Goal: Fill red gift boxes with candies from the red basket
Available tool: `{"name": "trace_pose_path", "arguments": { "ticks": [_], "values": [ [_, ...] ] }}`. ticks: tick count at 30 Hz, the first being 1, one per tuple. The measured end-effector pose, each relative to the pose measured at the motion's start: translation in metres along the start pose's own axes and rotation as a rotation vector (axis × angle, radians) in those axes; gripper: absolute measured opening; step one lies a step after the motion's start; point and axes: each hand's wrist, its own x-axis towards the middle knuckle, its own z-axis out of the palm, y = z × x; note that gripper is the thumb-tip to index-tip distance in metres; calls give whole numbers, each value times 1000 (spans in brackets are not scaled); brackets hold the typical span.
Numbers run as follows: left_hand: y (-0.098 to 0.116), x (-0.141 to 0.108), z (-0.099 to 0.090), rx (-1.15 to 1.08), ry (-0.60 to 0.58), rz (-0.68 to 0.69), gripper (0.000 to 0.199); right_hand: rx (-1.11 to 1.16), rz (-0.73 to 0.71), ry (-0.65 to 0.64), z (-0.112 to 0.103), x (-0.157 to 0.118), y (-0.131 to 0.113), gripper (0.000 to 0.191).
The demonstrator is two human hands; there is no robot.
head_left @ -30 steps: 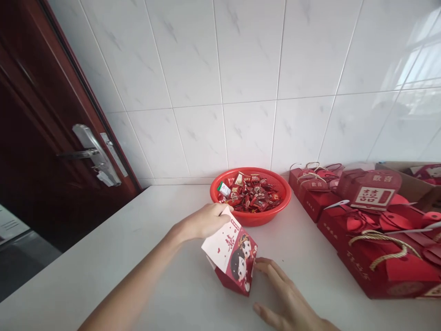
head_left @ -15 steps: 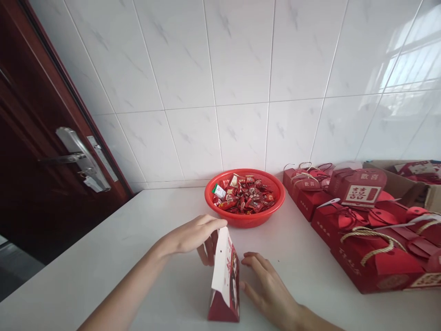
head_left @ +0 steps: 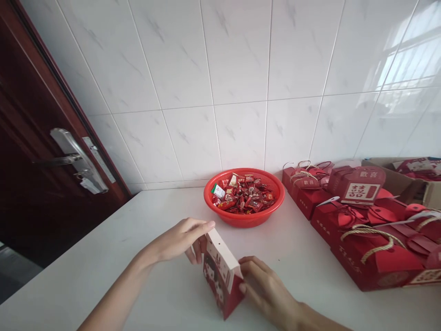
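Observation:
A red and white paper gift box (head_left: 219, 271) with a cartoon print and a folded white top stands on the white table in front of me, turned at an angle. My left hand (head_left: 184, 240) grips its far end, thumb along the top edge and fingers curled down behind. At the near right end, my right hand (head_left: 263, 282) has its thumb and fingers against the red side panel. The contact of the left fingertips is partly hidden by the box. Just beyond the box sits a red plastic basket (head_left: 244, 221) holding many wrapped candies (head_left: 246, 195).
Red gift boxes (head_left: 347, 243) with rope handles fill the right side of the table (head_left: 155, 280). A cardboard carton (head_left: 432, 195) with red packs is behind them. A tiled wall (head_left: 241, 59) closes the back, and a dark wooden door (head_left: 37, 138) stands at left.
The gift box has turned so that its printed left side faces me and its near end points right. My right hand has come onto that end; my left hand has shifted slightly left.

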Motion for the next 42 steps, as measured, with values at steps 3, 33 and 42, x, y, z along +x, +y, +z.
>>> {"name": "trace_pose_path", "arguments": {
  "ticks": [3,33,42],
  "values": [
    [1,-1,-3,-11,-28,-14,62,65,30,91,-2,7,7,29],
    [8,43,-15,115,5,380,58,108,104,200,-9,31,25,27],
    [56,130,-14,356,-56,507,36,172,226,302,-10,34,29,20]
  ]
}}
